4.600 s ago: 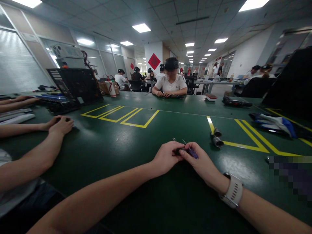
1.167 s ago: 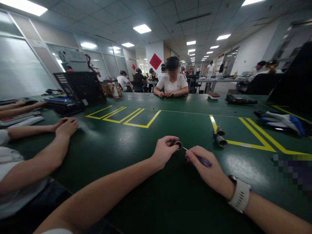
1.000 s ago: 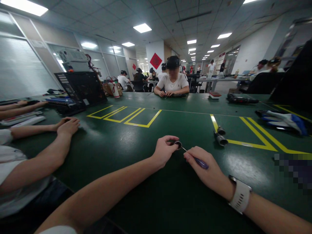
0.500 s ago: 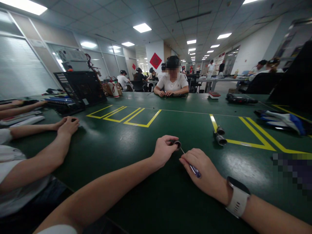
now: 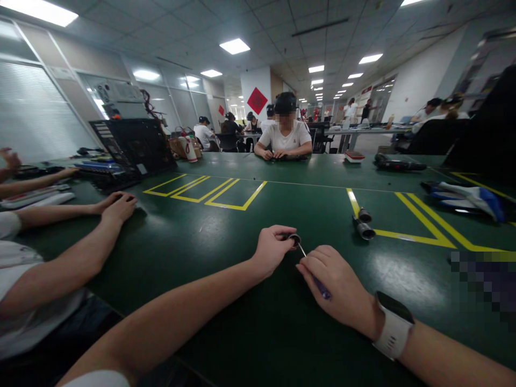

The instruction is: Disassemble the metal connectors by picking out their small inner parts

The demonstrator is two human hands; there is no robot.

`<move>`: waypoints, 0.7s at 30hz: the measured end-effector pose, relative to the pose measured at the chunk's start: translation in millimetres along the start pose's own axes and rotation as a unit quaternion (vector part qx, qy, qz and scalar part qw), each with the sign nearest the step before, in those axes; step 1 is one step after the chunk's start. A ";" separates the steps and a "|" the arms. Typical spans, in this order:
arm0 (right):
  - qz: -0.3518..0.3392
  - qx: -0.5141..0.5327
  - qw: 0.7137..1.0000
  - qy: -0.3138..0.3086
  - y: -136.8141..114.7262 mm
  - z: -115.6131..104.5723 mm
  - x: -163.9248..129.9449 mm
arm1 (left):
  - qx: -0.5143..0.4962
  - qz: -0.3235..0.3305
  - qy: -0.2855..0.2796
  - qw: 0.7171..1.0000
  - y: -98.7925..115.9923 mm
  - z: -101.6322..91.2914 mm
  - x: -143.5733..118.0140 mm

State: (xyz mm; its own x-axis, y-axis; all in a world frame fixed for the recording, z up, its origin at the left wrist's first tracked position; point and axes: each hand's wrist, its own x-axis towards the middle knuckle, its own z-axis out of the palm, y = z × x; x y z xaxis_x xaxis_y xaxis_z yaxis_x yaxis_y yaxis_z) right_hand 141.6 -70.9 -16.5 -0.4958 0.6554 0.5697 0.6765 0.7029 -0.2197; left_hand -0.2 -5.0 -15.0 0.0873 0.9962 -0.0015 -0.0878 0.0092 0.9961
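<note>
My left hand (image 5: 273, 248) is closed around a small round metal fitting (image 5: 296, 238), its hollow end turned toward my right side. My right hand (image 5: 328, 274) grips a screwdriver (image 5: 323, 290) with a clear purple handle. The thin shaft points up and left, and its tip meets the fitting's opening; how far it reaches inside is hidden. Both hands are low over the green table (image 5: 226, 242). To the right of them lie two similar dark cylindrical metal parts (image 5: 365, 231), side by side on a strip of yellow tape.
Blue and white gloves (image 5: 471, 199) and a black power tool (image 5: 399, 163) lie at the right. A red and white box (image 5: 354, 157) sits at the far edge. A co-worker's hands (image 5: 119, 207) rest at the left, near a black computer case (image 5: 135, 148). Another person sits opposite.
The screwdriver handle has shifted and turned slightly in my right hand, while my left hand keeps the fitting nearly in place. The co-worker's hands at the left moved a little to the right.
</note>
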 end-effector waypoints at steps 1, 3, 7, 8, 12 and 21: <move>0.000 0.004 1.000 0.003 0.2 -0.4 0.2 | 0.001 -0.002 -0.001 1.000 0.3 0.0 -0.1; 0.005 0.007 1.000 0.008 0.4 -0.4 0.7 | 0.005 -0.005 -0.004 1.000 1.2 0.1 -0.5; 0.017 0.009 1.000 0.008 1.0 0.7 1.2 | 0.011 -0.009 -0.003 1.000 2.7 0.8 -1.4; 0.018 0.010 1.000 0.006 1.1 0.9 1.3 | 0.012 -0.010 -0.002 1.000 2.7 0.9 -1.5; 0.023 0.022 0.999 -0.015 0.6 0.1 2.0 | 0.022 -0.006 0.000 1.000 0.4 0.2 -0.5; 0.291 0.358 0.878 0.128 12.7 -4.6 4.6 | 0.033 0.001 -0.014 0.999 -6.9 -6.2 7.1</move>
State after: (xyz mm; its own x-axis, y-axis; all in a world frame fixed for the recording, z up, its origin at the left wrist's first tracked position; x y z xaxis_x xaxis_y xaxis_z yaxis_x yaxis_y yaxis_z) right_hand 150.4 -60.3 -13.0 0.0213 0.9422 0.3344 0.2135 0.3224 -0.9222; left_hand -5.1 2.5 -22.4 0.1156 0.9933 0.0025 -0.0233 0.0002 0.9997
